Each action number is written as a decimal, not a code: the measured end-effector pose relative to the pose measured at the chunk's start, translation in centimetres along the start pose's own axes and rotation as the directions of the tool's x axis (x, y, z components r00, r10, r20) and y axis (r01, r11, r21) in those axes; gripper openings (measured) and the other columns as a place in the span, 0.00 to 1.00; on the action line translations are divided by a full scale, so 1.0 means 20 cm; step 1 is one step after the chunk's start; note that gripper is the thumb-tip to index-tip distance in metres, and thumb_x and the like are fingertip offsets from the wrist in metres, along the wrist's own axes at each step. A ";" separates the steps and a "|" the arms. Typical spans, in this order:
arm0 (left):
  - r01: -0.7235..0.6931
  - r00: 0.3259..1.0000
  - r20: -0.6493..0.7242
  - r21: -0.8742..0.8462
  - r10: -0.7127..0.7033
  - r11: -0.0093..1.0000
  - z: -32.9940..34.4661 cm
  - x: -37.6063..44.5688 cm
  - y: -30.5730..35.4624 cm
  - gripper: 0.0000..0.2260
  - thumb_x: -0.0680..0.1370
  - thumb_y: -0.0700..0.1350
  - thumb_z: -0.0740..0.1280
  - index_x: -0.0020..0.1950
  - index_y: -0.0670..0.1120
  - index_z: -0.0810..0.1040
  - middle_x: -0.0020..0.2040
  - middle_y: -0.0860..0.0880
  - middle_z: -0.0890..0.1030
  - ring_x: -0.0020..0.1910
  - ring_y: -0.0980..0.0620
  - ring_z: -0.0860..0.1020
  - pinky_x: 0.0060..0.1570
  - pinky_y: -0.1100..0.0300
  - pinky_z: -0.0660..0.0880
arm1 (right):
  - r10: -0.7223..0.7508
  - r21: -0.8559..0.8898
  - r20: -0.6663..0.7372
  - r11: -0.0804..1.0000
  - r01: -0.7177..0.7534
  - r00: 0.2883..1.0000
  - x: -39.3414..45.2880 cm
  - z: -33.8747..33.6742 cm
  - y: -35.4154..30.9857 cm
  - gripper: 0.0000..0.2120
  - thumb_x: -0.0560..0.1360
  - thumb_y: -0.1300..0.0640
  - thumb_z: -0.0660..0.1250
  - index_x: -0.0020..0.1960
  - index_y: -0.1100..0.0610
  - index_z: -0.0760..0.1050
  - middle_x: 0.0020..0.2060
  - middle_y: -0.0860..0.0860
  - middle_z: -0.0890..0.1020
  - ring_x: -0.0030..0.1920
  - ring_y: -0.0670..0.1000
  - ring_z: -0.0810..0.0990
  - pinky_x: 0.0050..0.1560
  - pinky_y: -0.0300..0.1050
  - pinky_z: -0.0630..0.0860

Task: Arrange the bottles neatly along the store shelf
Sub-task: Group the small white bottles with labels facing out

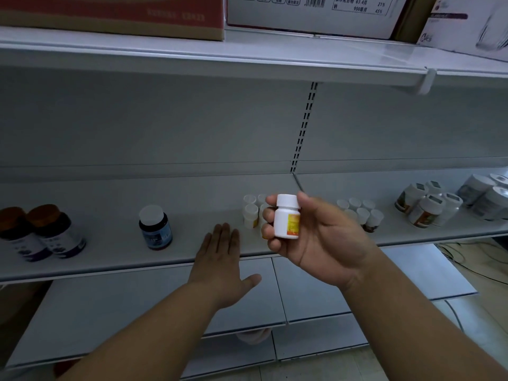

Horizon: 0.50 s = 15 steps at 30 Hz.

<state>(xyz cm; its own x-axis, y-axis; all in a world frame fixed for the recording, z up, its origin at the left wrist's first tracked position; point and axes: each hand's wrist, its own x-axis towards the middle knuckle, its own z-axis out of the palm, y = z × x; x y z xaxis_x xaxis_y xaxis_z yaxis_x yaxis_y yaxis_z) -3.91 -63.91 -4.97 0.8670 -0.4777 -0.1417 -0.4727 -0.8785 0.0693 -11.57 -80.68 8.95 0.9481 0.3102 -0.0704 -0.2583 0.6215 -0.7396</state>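
Head view: a small white pill bottle (286, 220) w/ white cap and a yellow-orange label was held by the right hand (319, 237), pinched between thumb and curled fingers, just in front of the middle shelf (110, 257), approx. centre frame. The left hand (222, 259) was laid flat, fingers straight and together, palm down over the shelf's front edge at 7 o'clock of the bottle, nothing gripped.

Directly behind the held bottle, a cluster of matching white bottles (250, 213) was seen. At 3 o'clock, a 2nd group of white-capped bottles (362, 213); further at 3, grey-lidded jars (428, 207). At 9 o'clock, a dark bottle w/ white cap and blue label (155, 228) stood alone; far at 9, two brown-capped dark bottles (41, 232).

Risk, judged: if the bottle were set down too close to the cluster behind, neighbours could be knocked over, since they stand tightly packed. The light pinch could also let it slip if turned.

Writing: the held label was too blurred to be read. On the white carton (310, 15) at 12 o'clock, "63.4", "900", "21%", "45%" and a barcode were legible.
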 end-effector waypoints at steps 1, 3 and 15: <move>-0.001 1.000 0.000 0.000 0.001 1.000 0.00 0.00 0.00 0.48 0.75 0.74 0.50 0.79 0.45 0.32 0.78 0.44 0.31 0.77 0.45 0.30 0.74 0.50 0.32 | -0.020 -0.026 -0.008 0.999 0.019 1.000 0.00 -0.01 0.01 0.16 0.75 0.52 0.64 0.56 0.63 0.75 0.46 0.57 0.77 0.45 0.56 0.78 0.43 0.47 0.76; 0.000 1.000 0.001 0.000 0.000 1.000 0.00 0.00 0.00 0.48 0.75 0.74 0.50 0.79 0.45 0.32 0.78 0.43 0.31 0.77 0.45 0.30 0.74 0.50 0.32 | -0.065 -0.049 -0.015 0.997 0.064 0.998 0.01 -0.02 0.02 0.16 0.74 0.53 0.69 0.55 0.63 0.73 0.45 0.57 0.77 0.45 0.56 0.78 0.42 0.47 0.77; -0.021 1.000 0.007 0.028 0.021 0.999 0.01 0.01 -0.01 0.48 0.75 0.75 0.48 0.79 0.44 0.32 0.78 0.42 0.31 0.77 0.44 0.31 0.75 0.49 0.33 | -0.195 -0.531 -0.195 0.845 0.063 0.961 0.10 -0.07 0.05 0.13 0.79 0.56 0.62 0.61 0.60 0.76 0.50 0.58 0.81 0.52 0.58 0.80 0.55 0.51 0.77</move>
<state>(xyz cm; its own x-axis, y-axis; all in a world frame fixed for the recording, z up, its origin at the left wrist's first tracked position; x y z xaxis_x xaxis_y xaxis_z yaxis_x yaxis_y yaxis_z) -3.65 -63.81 -5.26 0.8558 -0.4960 -0.1470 -0.4952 -0.8676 0.0447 -9.70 -80.51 7.17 0.9979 0.0365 -0.0541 -0.0594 0.1624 -0.9849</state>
